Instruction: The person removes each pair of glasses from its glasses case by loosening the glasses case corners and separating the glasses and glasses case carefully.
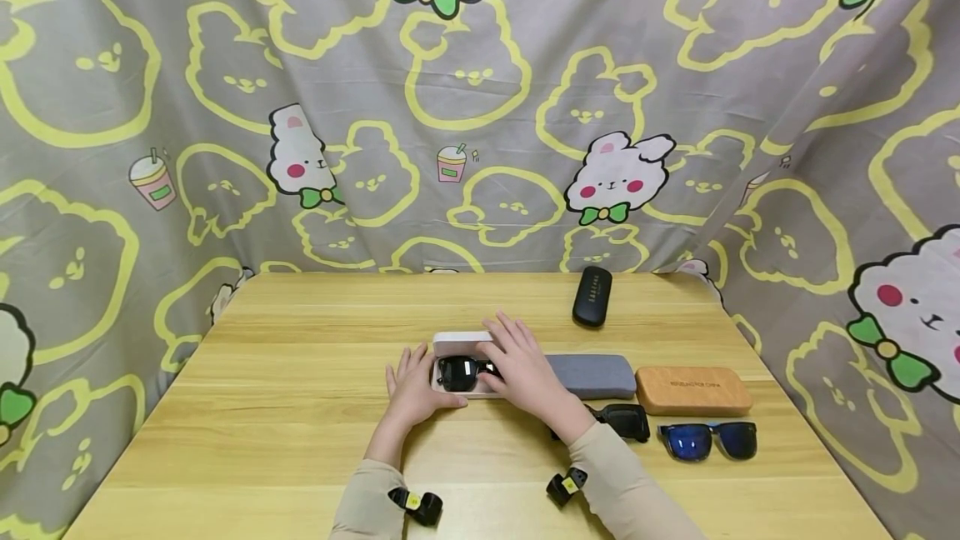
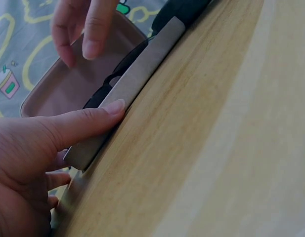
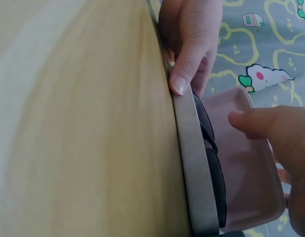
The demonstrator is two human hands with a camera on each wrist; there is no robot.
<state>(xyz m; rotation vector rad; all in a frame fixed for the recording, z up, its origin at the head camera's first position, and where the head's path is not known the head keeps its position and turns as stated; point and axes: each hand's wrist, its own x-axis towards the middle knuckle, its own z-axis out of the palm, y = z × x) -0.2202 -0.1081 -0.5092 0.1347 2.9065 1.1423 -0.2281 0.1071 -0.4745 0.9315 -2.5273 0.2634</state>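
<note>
An opened glasses case (image 1: 450,346) with a pale pinkish lining lies at the middle of the table, its lid raised at the back. Black sunglasses (image 1: 459,375) sit folded inside it. My left hand (image 1: 412,394) grips the case's left end, thumb along the front wall (image 2: 127,94) and fingers round the far side. At the right part of the raised lid (image 3: 246,182) is my right hand (image 1: 521,369), thumb on the inner side and fingertips beyond the lid's edge. The right hand partly covers the case and sunglasses in the head view.
Right of the case lie a blue-grey glasses case (image 1: 596,375), a tan glasses case (image 1: 693,391), black sunglasses (image 1: 626,421) and blue-lensed sunglasses (image 1: 708,442). A black glasses case (image 1: 592,297) lies near the table's back edge. A patterned curtain (image 1: 480,107) hangs behind the wooden table (image 1: 285,407).
</note>
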